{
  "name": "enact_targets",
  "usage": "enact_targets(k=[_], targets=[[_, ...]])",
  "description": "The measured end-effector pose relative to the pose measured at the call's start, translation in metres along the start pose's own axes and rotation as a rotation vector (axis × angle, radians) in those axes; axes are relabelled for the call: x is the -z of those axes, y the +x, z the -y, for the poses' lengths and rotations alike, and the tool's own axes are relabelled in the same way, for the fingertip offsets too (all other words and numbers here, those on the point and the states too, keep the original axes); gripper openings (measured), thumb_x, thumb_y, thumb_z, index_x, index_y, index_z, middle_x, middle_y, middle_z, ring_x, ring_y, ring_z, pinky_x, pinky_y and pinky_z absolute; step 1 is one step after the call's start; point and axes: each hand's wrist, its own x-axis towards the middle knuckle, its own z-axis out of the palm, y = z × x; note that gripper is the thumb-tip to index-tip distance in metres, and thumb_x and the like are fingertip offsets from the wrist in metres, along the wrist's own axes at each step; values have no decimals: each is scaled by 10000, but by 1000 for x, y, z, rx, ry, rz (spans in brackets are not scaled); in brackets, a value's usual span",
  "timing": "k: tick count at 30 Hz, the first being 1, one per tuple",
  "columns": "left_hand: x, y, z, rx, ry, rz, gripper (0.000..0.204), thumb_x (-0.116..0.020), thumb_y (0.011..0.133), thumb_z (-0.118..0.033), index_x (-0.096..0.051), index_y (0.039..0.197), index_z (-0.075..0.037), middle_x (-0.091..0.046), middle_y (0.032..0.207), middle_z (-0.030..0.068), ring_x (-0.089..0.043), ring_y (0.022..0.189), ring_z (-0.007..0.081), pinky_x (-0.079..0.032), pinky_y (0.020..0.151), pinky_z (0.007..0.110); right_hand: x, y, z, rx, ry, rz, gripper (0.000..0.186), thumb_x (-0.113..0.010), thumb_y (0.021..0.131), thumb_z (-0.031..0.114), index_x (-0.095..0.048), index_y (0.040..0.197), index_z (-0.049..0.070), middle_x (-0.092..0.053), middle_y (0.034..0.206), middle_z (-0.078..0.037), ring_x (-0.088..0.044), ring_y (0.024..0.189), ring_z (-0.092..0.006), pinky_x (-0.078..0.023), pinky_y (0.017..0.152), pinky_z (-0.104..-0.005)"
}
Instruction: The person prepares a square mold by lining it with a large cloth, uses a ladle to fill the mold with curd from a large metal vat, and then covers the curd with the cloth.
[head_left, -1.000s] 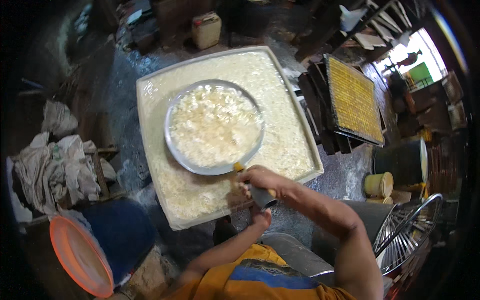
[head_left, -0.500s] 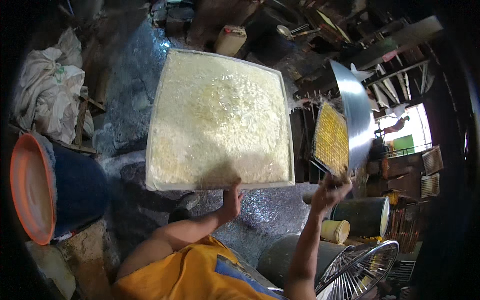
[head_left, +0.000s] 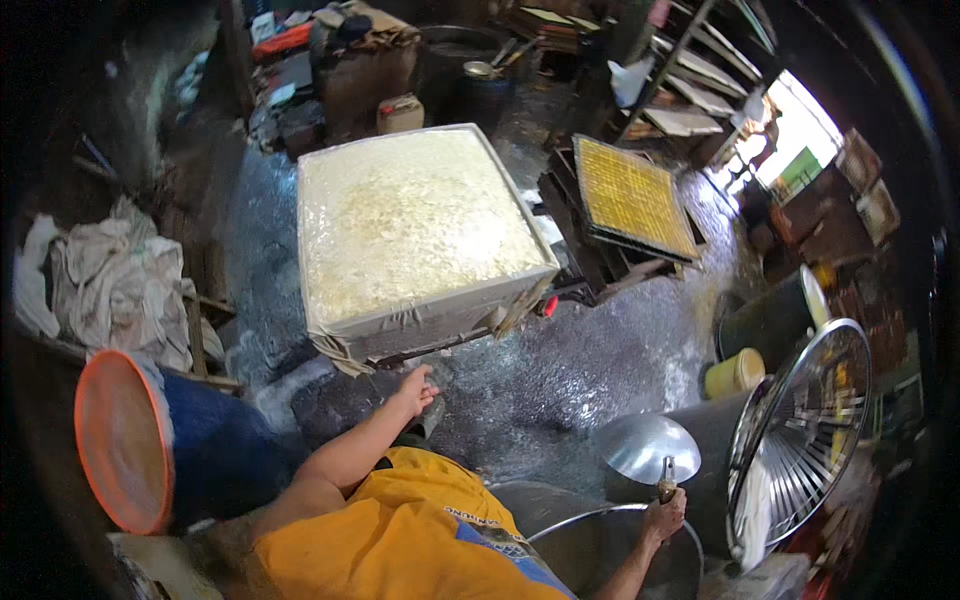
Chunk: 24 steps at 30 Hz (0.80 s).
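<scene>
A wide, shiny metal ladle [head_left: 640,450] is in my right hand [head_left: 664,516], which is wrapped round its short handle. It hangs at the lower right, beside the rim of a large round vat [head_left: 612,509]. Nothing shows in my left hand [head_left: 416,388]; its fingers are loosely bent and partly apart. That hand is just in front of a big square box [head_left: 430,320] lined with pale cloth, apart from it. Wet, lumpy, cream-white curd [head_left: 410,220] fills the box to the top. Loose cloth [head_left: 343,355] bunches at its near left corner.
A blue barrel with an orange rim [head_left: 82,440] stands at left, below white sacks [head_left: 115,270]. Right of the box, a tray of yellow blocks [head_left: 635,198] rests on dark boards. A wire strainer [head_left: 810,440] and yellow bucket [head_left: 735,372] are at right. The floor [head_left: 600,350] is wet.
My right hand has brought the ladle from beside the yellow tray back and down to the vat. My left hand has come away from the box's near edge. The view has shifted.
</scene>
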Motion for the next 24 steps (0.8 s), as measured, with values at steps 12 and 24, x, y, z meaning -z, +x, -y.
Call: enact_targets(k=[12,24], targets=[[58,64,-2,-38,23,-50,494,-565,802,-438,-558,1108,-51,-595,927,84,-604,813,240,-432,817,434,-33,-36,-86,-363,-99,189,141,-587,751,49,-564,890,60,-628,903,-178,-604,868,-408,-466,751,-492],[115,179,17,-32,-912,-55,669,-367,894,-581,-316,1375,-119,-509,1236,155,-585,960,310,-418,881,457,-63,-1,-103,-167,-349,392,311,-694,739,181,-571,1004,72,-509,1069,-171,-562,975,-376,-493,795,-463]])
